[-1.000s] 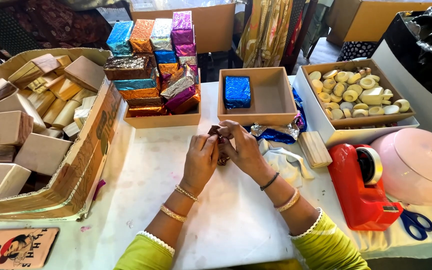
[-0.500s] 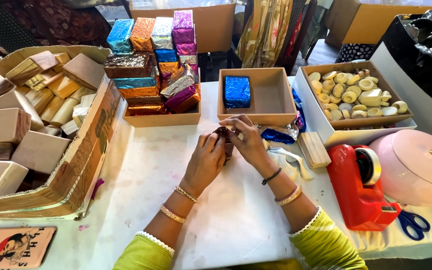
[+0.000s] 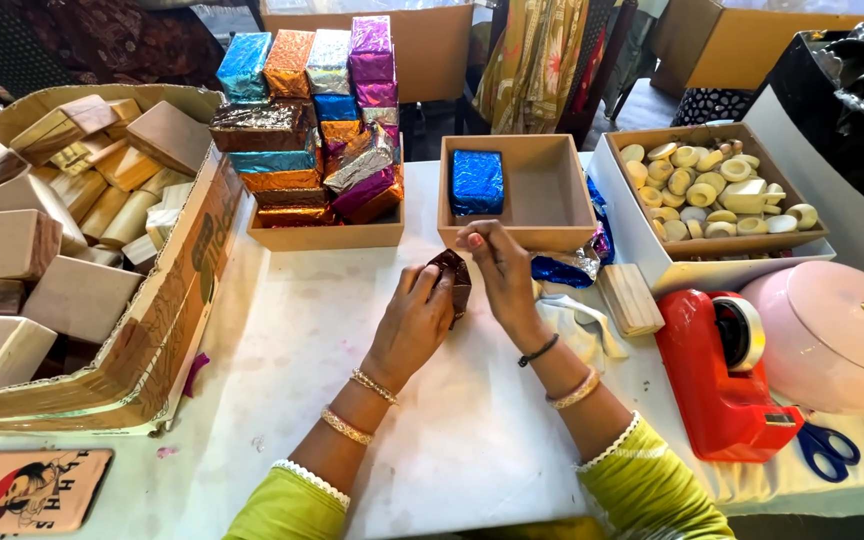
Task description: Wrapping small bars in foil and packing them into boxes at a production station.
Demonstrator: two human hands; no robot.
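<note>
Resting near edge: a phone (image 3: 27, 490) in a cartoon-printed case lies on the white table (image 3: 282, 350), well to the left of the dark packet and closer to the person.
Left hand (image 3: 414, 322): closed around the dark packet (image 3: 452, 283), fingers wrapped on its left side, holding it just above the table.
Dark packet: a small brown foil-wrapped block, at the middle of the table, between both hands.
Right hand (image 3: 500, 275): touching the packet's right edge, thumb and forefinger pinched narrow above it; whether they hold anything I cannot tell.
Wooden block (image 3: 630, 298): bare, lying just right of the packet, past the right wrist.
Tape dispenser (image 3: 727, 370): red, right of the packet and nearer the person; blue-handled scissors (image 3: 827, 450) beside it, pink round lid (image 3: 837, 330) behind it.
Big carton (image 3: 82, 260): well left of the packet, filled with bare wooden blocks.
Open box (image 3: 517, 195): just beyond the packet, holding one blue wrapped block (image 3: 477, 182).
Stack box (image 3: 322, 235): beyond and left of the packet, piled with foil-wrapped blocks in blue, orange, silver and purple.
Tray (image 3: 717, 185): beyond and right of the packet, full of pale round pieces.
</note>
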